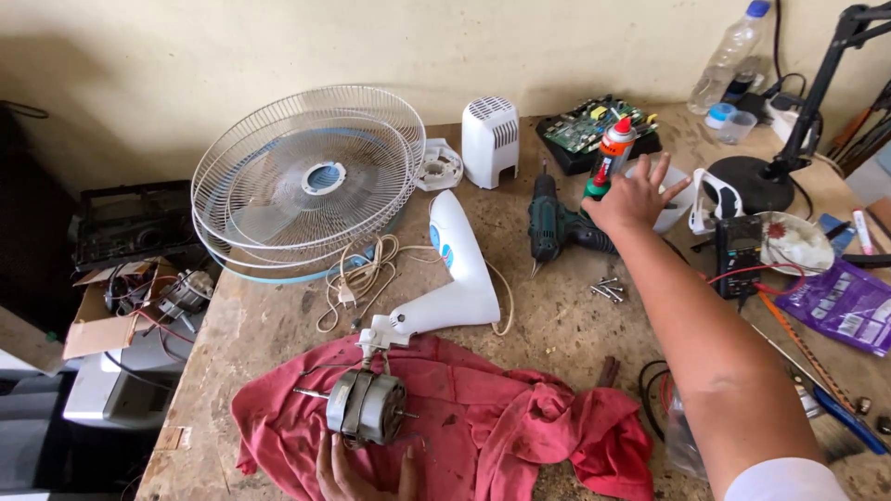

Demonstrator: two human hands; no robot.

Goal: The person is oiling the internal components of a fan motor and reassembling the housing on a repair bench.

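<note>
My right hand [631, 198] reaches across the workbench and grips a spray can [611, 153] with a red nozzle, held upright above a green cordless drill [549, 225]. At the near edge my left hand [357, 468] rests on a red cloth [483, 422] and touches the underside of a grey fan motor [365, 404]. The motor is joined to a white fan neck and stand [455, 269], whose cord [364, 274] lies coiled beside it.
Wire fan guards with a blue blade [306, 181] lie at the back left. A white motor cover [489, 139], circuit board [594, 125], loose screws [605, 290], a multimeter [740, 255], a plate [794, 241], a lamp base [756, 181], a plastic bottle [729, 56] and a purple packet [840, 301] crowd the right side.
</note>
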